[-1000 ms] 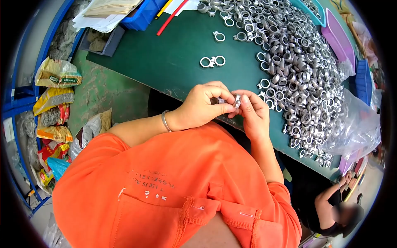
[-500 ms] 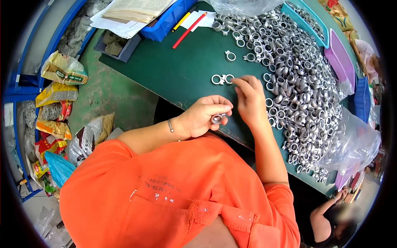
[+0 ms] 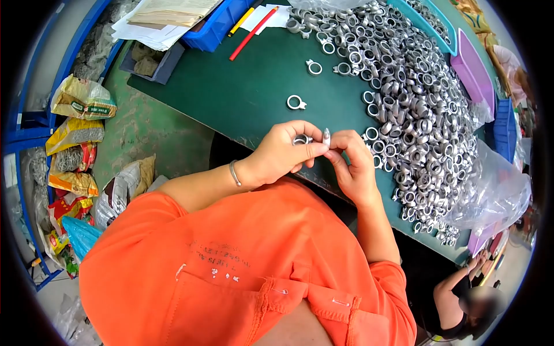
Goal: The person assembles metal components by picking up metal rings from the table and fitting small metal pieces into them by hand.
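Just over the table's front edge, my left hand [image 3: 283, 149] is closed around a small metal ring [image 3: 301, 139], which shows between its fingers. Close beside it, my right hand [image 3: 355, 167] pinches a second metal ring [image 3: 326, 138], seen edge-on and standing upright. Thumb and fingertips of both hands meet at the lower end of this ring. On the green tabletop in front of them lies a single ring with a small lug [image 3: 296, 102]. Farther back is another loose ring [image 3: 314, 67]. A large heap of similar metal rings [image 3: 412, 109] spreads to the right of my hands.
A red pencil [image 3: 254, 33] and a yellow pencil [image 3: 240, 22] lie at the back, beside a blue bin [image 3: 210, 29]. Turquoise [image 3: 424, 27] and purple [image 3: 474, 72] trays border the heap. Clear plastic [image 3: 493, 193] lies at right. Another person [image 3: 453, 300] sits lower right.
My right hand has taken one of the two rings lying together on the table and brought it back to my left hand. The other ring remains on the tabletop.
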`<state>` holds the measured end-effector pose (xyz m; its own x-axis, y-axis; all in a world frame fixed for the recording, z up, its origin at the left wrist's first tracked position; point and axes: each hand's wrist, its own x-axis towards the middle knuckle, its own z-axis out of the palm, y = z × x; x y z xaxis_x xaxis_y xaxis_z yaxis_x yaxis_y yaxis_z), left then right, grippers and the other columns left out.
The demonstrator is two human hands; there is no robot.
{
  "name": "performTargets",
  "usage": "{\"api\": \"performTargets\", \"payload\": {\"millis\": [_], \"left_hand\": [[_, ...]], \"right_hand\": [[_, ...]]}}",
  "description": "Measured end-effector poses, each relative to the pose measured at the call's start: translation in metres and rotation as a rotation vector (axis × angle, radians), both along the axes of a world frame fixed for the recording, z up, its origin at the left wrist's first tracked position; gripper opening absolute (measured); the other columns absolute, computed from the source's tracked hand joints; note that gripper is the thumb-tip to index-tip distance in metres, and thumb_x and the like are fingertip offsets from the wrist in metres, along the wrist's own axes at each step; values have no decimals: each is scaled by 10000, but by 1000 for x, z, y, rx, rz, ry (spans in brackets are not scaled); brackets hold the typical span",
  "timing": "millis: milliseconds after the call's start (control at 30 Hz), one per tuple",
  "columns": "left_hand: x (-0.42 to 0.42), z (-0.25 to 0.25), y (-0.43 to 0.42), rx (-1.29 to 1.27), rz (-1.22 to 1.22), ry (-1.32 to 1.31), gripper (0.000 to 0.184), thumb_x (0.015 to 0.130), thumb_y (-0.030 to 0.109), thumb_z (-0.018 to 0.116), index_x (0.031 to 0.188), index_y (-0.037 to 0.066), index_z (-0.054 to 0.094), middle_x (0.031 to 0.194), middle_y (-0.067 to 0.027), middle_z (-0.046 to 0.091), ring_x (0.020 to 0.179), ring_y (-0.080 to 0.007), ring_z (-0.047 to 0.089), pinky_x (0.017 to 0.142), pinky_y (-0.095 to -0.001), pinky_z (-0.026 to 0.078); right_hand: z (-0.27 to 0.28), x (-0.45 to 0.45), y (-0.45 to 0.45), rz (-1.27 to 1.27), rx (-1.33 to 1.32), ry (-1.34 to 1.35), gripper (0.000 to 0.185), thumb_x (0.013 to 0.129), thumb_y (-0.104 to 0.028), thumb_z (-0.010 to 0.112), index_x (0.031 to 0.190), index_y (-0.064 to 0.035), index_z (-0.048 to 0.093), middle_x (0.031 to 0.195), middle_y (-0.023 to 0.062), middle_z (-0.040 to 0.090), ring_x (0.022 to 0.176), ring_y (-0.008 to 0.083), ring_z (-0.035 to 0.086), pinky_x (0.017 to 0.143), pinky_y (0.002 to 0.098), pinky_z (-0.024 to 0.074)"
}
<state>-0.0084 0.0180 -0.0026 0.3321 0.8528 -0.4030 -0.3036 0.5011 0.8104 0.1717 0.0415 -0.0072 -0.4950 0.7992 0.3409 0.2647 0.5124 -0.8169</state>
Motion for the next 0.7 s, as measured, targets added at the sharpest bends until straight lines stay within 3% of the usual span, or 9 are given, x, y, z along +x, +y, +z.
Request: {"api": "performTargets", "payload": {"millis": [67,100,267,433,500,567,600,633,700], "left_hand": [[4,-6,-3,156,9,94,88,850,76,621,914,30,581,744,-10,565,620,-44,518,479,-174,394],[5,-8,-5,315,20,187,76,837,47,629,896,21,587,775,-13,569,635,-44,526,508,-173,412],[8,-10,-6,453,23,245,63,815,-2,635,853,-8,584,870,-20,569,650,-46,537,570,-176,436],[7,-10,-7,619,-9,332,80,817,-5,624,879,-7,574,895,-30,573,650,-45,536,551,-182,441],[6,0,-7,201,-69,209,109,850,23,560,957,13,549,891,-54,584,656,-82,571,520,-201,472],[6,-4,-2,-180,127,-213,163,892,99,458,1028,32,519,877,-76,597,678,-138,610,496,-232,511],[-2,-7,0,-263,109,-373,217,923,166,390,1043,39,518,868,-75,605,710,-180,630,513,-265,544],[-5,-20,2,-292,92,-524,236,925,264,435,1026,77,537,909,-58,594,714,-158,626,547,-267,529],[-9,-27,1,-304,89,-492,222,926,273,465,1008,87,553,864,-42,593,691,-151,617,530,-242,505]], "right_hand": [[-5,3,-4,-16,12,9,147,772,70,611,882,-3,546,858,90,567,773,220,568,680,290,468],[-11,6,-6,-35,-144,110,137,799,66,585,907,-3,536,877,83,571,780,193,570,691,277,473],[-17,10,-10,-92,-643,371,108,916,-16,481,1021,-1,499,902,49,582,789,109,576,701,236,481],[-8,10,-9,-102,-846,437,188,891,-42,555,1070,8,523,895,51,590,796,113,578,686,239,490],[-9,4,-13,-108,-636,373,191,841,-19,619,1021,3,558,918,63,591,813,126,587,706,245,497],[0,-1,-4,-69,-101,149,223,717,18,709,915,-26,617,988,119,592,866,200,608,740,286,505],[5,-5,0,31,-38,129,217,704,22,711,896,-29,625,1001,120,594,881,221,609,743,299,505],[14,-9,5,129,27,106,210,692,26,713,877,-32,633,1014,120,596,897,243,609,746,311,505],[20,-19,13,132,46,93,160,723,22,677,870,-21,630,977,123,609,886,261,609,726,327,499]]}}
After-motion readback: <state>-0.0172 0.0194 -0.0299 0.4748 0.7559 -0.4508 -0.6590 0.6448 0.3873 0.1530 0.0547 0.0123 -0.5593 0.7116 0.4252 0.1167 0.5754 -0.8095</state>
